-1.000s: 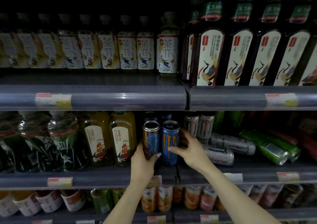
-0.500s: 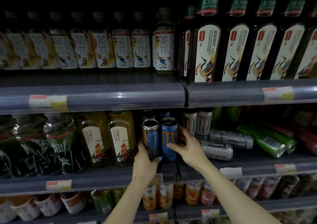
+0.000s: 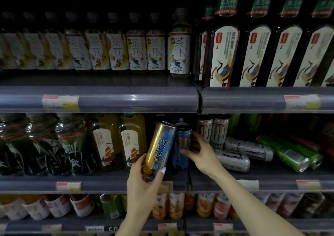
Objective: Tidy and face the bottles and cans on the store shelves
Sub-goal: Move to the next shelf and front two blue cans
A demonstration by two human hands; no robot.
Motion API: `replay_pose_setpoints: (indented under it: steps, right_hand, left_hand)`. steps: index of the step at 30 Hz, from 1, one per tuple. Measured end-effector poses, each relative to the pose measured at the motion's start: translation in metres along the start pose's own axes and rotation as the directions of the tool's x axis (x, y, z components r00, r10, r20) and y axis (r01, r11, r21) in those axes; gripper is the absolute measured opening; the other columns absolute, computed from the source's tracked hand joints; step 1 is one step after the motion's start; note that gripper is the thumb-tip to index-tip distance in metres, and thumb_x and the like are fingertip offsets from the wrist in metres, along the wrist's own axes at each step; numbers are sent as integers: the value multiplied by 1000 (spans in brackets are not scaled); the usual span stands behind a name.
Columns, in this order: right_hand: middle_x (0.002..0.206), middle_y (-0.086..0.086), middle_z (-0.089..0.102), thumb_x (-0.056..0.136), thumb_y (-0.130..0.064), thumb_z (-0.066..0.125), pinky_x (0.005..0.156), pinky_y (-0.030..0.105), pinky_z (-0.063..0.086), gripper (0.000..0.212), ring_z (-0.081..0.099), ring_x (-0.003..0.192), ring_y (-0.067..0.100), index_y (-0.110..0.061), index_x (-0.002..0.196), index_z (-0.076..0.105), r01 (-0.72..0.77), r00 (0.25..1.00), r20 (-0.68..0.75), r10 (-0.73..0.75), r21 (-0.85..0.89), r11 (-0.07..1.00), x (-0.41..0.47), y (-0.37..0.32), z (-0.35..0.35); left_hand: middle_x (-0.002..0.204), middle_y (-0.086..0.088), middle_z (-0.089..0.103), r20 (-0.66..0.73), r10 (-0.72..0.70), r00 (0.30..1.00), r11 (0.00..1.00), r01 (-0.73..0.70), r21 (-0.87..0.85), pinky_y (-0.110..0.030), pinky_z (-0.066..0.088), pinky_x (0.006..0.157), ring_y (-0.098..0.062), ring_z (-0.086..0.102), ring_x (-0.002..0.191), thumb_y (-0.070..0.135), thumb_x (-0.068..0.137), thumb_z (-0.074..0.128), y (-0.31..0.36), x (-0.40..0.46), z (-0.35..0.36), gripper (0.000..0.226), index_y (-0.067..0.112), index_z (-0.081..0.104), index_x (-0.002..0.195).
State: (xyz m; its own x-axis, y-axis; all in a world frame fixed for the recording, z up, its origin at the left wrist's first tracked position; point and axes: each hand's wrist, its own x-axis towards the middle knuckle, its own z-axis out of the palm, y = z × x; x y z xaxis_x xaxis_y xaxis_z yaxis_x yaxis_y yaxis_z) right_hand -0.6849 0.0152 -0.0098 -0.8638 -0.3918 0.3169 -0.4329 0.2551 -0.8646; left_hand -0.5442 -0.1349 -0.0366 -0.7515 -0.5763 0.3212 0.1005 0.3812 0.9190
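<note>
My left hand grips the bottom of a gold-and-blue can, which is lifted off the middle shelf and tilted with its top to the right. Beside it a dark blue can with an orange M stands upright on the shelf, and my right hand wraps around its right side. Two more blue cans stand behind them, mostly hidden.
Two white cans stand right of my right hand; silver cans and green cans lie on their sides further right. Yellow tea bottles and dark bottles stand to the left. The upper shelf holds tea bottles.
My left hand has lifted the gold-and-blue can off the shelf and tipped it to the right. My right hand stays on the dark blue can. The view has shifted slightly.
</note>
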Motion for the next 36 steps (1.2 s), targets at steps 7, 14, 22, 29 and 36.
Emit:
replay_pose_setpoints:
  steps: [7,14,22,29,36]
  right_hand:
    - [116,-18,55,76,-26,75,80,2,39,62,53,109,2,-29,130,43,4,999,47,-4,14,1000,2,0,-1]
    - [126,-5,59,76,-24,76,94,22,45,67,56,114,9,-21,134,43,-2,999,52,0,44,999,2,-1,-2]
    - [127,-10,56,74,-34,76,96,27,43,70,53,117,9,-27,134,40,-11,1000,20,11,-3,1000,0,2,0]
    - [132,-9,53,74,-40,74,92,22,37,73,49,115,4,-32,136,37,-40,999,6,40,-41,998,-1,3,2]
    - [125,-20,45,72,-43,75,95,23,33,78,41,117,0,-34,138,34,-59,998,4,59,-47,997,-1,5,2]
  left_hand:
    - [107,10,65,-186,6,983,939,-69,-336,-7,50,67,3,65,91,14,66,77,20,0,-38,52,32,58,110]
    - [109,16,63,-59,99,993,979,-108,-173,-16,52,81,5,61,98,23,66,80,37,28,-19,68,29,47,125]
    - [111,24,56,21,140,990,988,-138,-66,-1,42,80,6,55,106,27,72,77,33,57,18,66,31,42,128]
    - [113,15,65,87,113,990,993,-108,-56,-25,50,90,4,58,105,49,74,68,21,59,22,57,25,53,123]
    - [116,12,63,241,5,970,996,-26,83,-20,47,91,-4,58,110,36,75,74,-8,45,17,57,21,53,126]
